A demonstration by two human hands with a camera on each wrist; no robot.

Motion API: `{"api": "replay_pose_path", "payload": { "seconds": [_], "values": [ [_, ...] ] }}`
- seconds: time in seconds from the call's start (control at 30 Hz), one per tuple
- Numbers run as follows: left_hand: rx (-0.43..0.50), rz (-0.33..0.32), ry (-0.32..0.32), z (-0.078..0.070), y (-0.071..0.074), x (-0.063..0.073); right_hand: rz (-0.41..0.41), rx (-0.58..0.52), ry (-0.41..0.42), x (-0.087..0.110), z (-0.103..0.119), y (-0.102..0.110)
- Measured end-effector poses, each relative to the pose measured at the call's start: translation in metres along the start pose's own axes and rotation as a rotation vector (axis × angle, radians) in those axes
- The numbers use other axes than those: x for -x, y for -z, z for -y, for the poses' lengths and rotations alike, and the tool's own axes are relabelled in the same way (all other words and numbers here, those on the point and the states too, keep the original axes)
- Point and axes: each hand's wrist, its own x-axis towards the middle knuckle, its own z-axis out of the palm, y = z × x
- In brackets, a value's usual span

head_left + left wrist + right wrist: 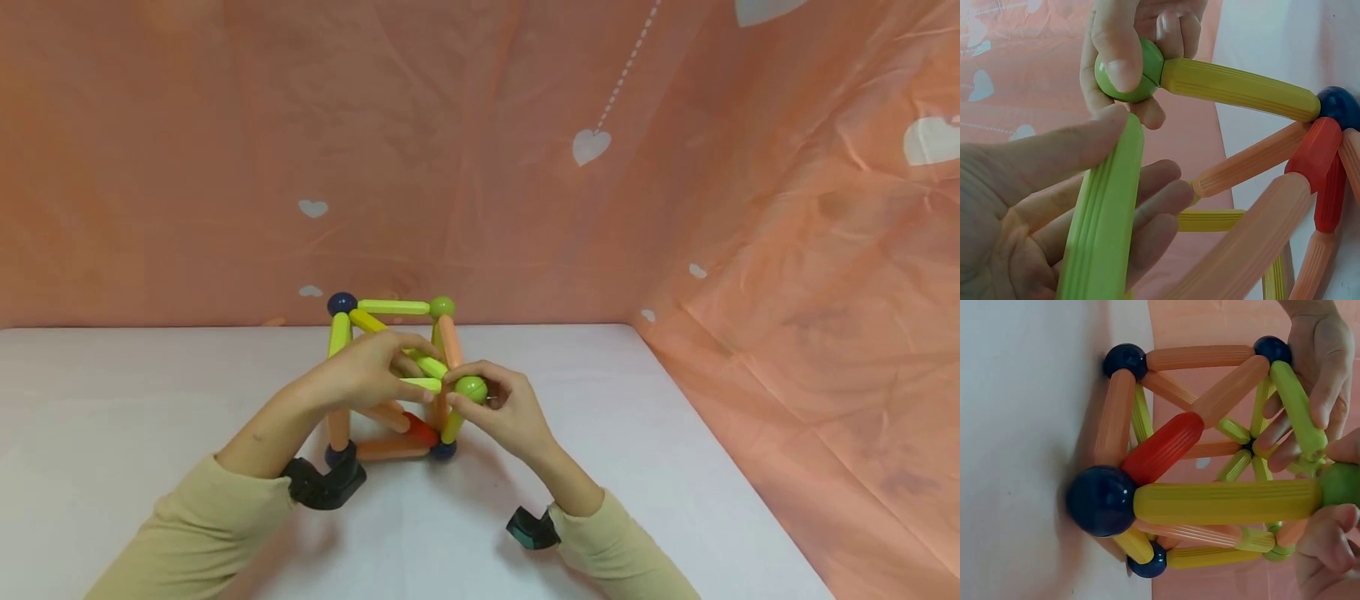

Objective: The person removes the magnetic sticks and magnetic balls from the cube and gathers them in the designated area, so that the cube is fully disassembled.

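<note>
A frame of magnetic rods and balls stands on the table, roughly cube-shaped. My right hand pinches a green ball at its near right upper corner. From that ball a yellow rod runs down to a dark blue ball on the table. My left hand is at the frame's upper front, thumb on the free end of a light green rod, fingers on the rod's other side. That end is close to the green ball; whether they touch I cannot tell. The rod's other end meets a blue ball.
An orange rod with a red end slants across one face of the frame. Behind are another green ball and a blue ball. White cloth covers the table; an orange curtain with hearts hangs behind.
</note>
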Motion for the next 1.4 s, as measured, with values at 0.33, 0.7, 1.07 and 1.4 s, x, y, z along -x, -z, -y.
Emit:
{"api": "replay_pose_path", "payload": {
  "seconds": [0.33,0.7,1.07,1.4],
  "values": [
    [-0.072,-0.002,-0.044,0.003,-0.003,-0.004,0.034,0.031,-0.116,0.006,0.005,0.004],
    [-0.071,-0.021,-0.025,0.001,-0.002,-0.003,0.035,-0.040,-0.028,0.007,0.007,0.002],
    [-0.085,-0.024,-0.040,0.002,-0.002,-0.001,-0.087,-0.141,-0.067,0.004,-0.006,0.020],
    [-0.098,-0.038,-0.038,0.004,0.000,0.003,-0.157,-0.025,-0.293,-0.034,-0.045,0.040]
  ]
}}
